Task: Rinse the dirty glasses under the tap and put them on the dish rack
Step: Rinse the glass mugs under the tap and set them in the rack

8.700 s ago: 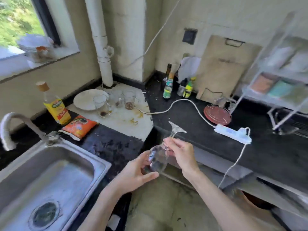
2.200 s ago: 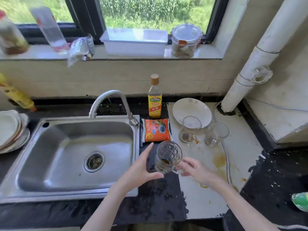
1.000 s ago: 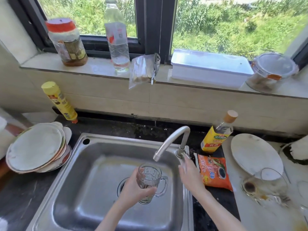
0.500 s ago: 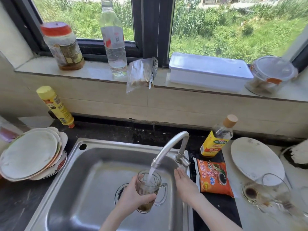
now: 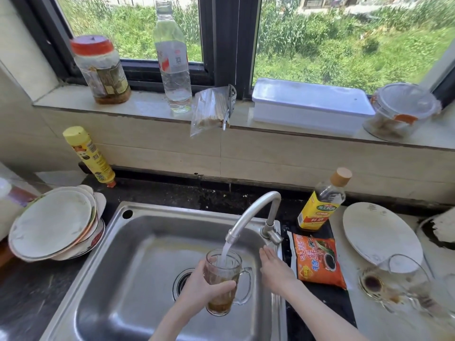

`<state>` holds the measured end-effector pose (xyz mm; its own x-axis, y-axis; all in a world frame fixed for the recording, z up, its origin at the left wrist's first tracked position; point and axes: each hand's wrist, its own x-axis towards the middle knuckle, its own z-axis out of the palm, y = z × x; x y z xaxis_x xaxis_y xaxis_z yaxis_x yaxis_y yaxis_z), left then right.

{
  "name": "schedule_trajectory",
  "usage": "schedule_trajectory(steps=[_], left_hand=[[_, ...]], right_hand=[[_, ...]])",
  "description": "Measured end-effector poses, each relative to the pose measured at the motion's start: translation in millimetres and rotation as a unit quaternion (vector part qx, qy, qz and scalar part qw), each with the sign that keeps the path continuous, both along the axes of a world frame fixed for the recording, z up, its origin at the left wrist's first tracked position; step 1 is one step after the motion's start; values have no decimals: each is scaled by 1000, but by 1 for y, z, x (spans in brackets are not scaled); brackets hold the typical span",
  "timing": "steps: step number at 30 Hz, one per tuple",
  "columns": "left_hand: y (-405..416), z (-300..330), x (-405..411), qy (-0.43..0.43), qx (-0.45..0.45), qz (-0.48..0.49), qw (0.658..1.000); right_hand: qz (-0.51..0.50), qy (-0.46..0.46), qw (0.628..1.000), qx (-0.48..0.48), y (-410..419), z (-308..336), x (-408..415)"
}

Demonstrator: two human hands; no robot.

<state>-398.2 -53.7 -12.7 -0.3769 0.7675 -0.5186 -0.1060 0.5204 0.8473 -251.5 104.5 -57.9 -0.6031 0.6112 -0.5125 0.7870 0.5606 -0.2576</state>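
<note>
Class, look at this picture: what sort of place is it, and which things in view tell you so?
Most likely a home kitchen, at the washing-up spot. A steel sink with a running tap sits under a window, stacked plates wait beside it, and the left hand holds a glass mug under the water.

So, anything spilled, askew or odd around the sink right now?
Yes. Brown stains and puddles mark the pale counter around the dirty glass at lower right. On the windowsill, a clear bag of sticks overhangs the edge. Left of the sink, the stacked plates sit tilted.
</note>
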Motion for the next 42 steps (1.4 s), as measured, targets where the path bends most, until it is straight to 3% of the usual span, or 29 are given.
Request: schedule_trajectory(steps=[14,21,24,26,30,34,37,42], left_hand=[[1,-4,6,-10,-49,2,999],[-2,-7,10,4,-28,7,1000],[-3,-11,7,0,-21,16,1000],[-4,-10,5,-8,-17,28,999],[-1,-7,3,-16,-21,36,999],[1,-3,3,-26,-44,14,999],[0,-4,2,-103,-74,-31,991],[1,-15,3,-167,-158,-49,972]], right_hand=[[5,-13,1000,0,-1,0,-1],[12,-18,1000,-10,-3,5,1],[-34,41,996,-68,-8,13,0],[-118,122,972,-162,-19,20,1],[-267,225,864,-362,-54,25,8],[-341,278,813,-381,-66,24,5],[-371,272,771,-440,-63,31,1],[-416,205,758,-458,-58,34,1]])
